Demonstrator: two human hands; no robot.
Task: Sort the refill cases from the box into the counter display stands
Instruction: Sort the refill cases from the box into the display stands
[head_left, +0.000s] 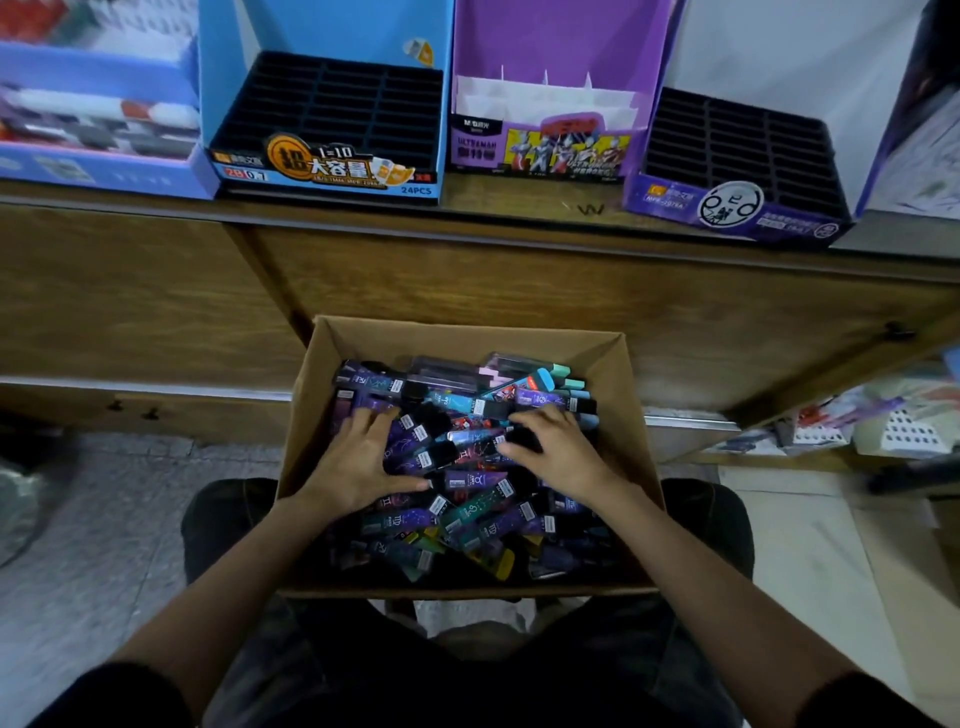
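A brown cardboard box (306, 395) sits on my lap, heaped with several refill cases (467, 514) in purple, teal, black and pink. My left hand (358, 460) lies flat on the left of the heap with fingers spread. My right hand (553, 449) rests on the right of the heap, fingers stretched over the cases. Neither hand grips a case. On the counter above stand a blue display stand (332, 171) with bare black slots, a purple stand (540, 150) with white dividers, and a second purple stand (727, 208) with bare black slots.
The wooden counter front (467, 280) rises just behind the box. A blue tray of pens (98, 135) stands at the far left of the counter. Loose packets lie on a low shelf (883, 421) at the right. Tiled floor (104, 519) shows at both sides of my knees.
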